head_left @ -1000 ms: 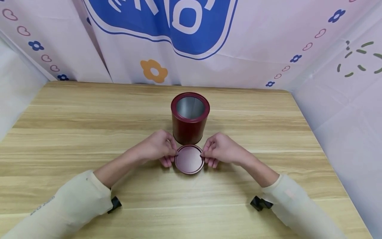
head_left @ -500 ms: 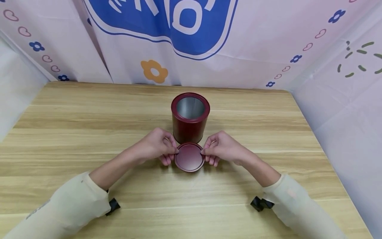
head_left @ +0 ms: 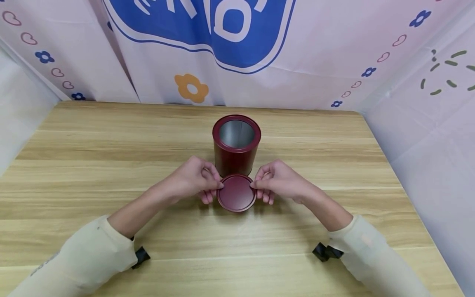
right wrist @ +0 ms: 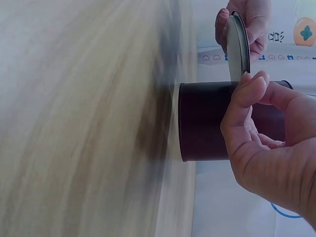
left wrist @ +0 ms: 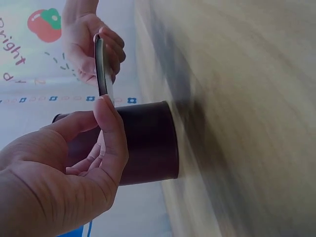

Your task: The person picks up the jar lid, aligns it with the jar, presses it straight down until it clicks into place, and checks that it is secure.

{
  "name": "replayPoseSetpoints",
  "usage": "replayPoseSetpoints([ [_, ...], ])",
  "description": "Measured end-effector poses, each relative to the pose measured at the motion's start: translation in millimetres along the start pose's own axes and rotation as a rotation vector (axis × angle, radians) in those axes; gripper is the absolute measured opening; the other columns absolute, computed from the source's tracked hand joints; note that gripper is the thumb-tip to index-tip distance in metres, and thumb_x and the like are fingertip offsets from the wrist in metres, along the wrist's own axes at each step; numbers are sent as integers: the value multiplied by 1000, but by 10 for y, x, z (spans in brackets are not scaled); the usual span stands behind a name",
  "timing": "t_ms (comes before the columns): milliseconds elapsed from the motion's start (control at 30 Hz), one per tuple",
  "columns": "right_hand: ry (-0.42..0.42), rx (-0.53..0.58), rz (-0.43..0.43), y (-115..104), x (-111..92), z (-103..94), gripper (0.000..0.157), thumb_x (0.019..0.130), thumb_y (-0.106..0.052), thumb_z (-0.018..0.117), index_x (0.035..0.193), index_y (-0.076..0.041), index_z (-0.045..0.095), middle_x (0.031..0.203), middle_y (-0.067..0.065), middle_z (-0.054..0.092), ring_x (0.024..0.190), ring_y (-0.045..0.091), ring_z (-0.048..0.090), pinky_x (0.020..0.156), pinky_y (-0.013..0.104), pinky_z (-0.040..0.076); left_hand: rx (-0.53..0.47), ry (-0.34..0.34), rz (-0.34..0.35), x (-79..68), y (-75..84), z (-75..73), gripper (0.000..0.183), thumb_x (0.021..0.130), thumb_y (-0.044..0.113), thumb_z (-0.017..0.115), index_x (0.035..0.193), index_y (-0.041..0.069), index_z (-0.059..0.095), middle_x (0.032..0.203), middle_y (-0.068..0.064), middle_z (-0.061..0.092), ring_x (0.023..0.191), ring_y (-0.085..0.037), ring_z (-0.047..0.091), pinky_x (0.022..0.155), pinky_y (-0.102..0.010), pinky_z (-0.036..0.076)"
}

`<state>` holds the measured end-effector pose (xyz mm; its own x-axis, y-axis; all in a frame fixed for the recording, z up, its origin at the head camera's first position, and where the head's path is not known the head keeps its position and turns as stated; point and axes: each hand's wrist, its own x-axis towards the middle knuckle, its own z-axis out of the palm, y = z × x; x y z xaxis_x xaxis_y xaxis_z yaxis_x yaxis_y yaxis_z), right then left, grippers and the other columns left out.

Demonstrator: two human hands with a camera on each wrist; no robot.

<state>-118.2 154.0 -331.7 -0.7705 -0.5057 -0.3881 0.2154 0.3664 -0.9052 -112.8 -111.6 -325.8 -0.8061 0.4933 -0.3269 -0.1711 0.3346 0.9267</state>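
Note:
A round dark red lid (head_left: 236, 194) is held off the table between both hands, in front of a dark red tin can (head_left: 234, 161). My left hand (head_left: 196, 178) pinches its left edge with thumb and fingers. At the opposite edge, my right hand (head_left: 278, 181) pinches it the same way. In both wrist views the lid (left wrist: 101, 66) shows nearly edge-on, with a gap between it and the tabletop. The can (right wrist: 207, 121) stands upright with its top uncovered, and its silvery inside is visible from the head view.
The wooden table (head_left: 111, 144) extends on all sides of the can. Behind it hangs a white printed cloth (head_left: 297, 74), and another white cloth (head_left: 426, 136) borders the right side. Small black pieces (head_left: 326, 251) show beneath the sleeves.
Both hands have raised the lid off the table and shifted it slightly toward the can. The can has stayed in place.

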Motion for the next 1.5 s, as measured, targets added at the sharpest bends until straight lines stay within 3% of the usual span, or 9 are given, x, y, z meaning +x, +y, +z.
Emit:
replayPoseSetpoints([
  [233, 3, -25, -12, -79, -28, -38, 12, 98, -4, 65, 88, 2, 62, 72, 19, 68, 53, 14, 60, 49, 24, 54, 0, -3, 31, -32, 70, -33, 3, 93, -8, 64, 93, -11, 62, 75, -14, 70, 57, -20, 65, 55, -32, 61],
  [733, 4, -54, -69, -232, -114, -69, 13, 99, -3, 64, 89, 5, 63, 70, 13, 68, 52, 14, 60, 48, 24, 53, -11, 26, 43, -86, 173, -26, 9, 92, -5, 70, 88, -10, 62, 71, -18, 67, 55, -18, 65, 53, -32, 60],
  [933, 8, -51, -63, -275, -132, -90, 13, 100, -3, 60, 89, 5, 61, 73, 18, 68, 53, 14, 60, 49, 25, 54, -18, 36, 44, -97, 213, -26, 9, 93, -5, 69, 89, -10, 63, 69, -14, 67, 55, -18, 64, 54, -32, 60],
  [1100, 12, -52, -77, -311, -141, -109, 14, 100, -3, 60, 88, 5, 61, 73, 22, 68, 52, 14, 60, 48, 25, 54, -38, 52, 36, -114, 270, -21, 8, 93, -5, 68, 91, -10, 63, 71, -18, 67, 55, -18, 65, 54, -33, 61],
  [1300, 14, -62, -97, -366, -162, -124, 14, 100, -4, 61, 89, 5, 63, 71, 18, 68, 52, 14, 60, 48, 25, 54, -39, 65, 34, -144, 332, -45, 9, 94, -4, 69, 94, -10, 62, 74, -21, 67, 56, -19, 65, 55, -34, 61],
  [1500, 21, -85, -113, -425, -181, -151, 15, 100, -4, 60, 89, 6, 64, 69, 13, 68, 52, 14, 60, 48, 25, 54, -24, 52, 49, -167, 380, -64, 10, 93, -3, 70, 93, -10, 62, 72, -17, 68, 57, -20, 66, 58, -38, 62],
])
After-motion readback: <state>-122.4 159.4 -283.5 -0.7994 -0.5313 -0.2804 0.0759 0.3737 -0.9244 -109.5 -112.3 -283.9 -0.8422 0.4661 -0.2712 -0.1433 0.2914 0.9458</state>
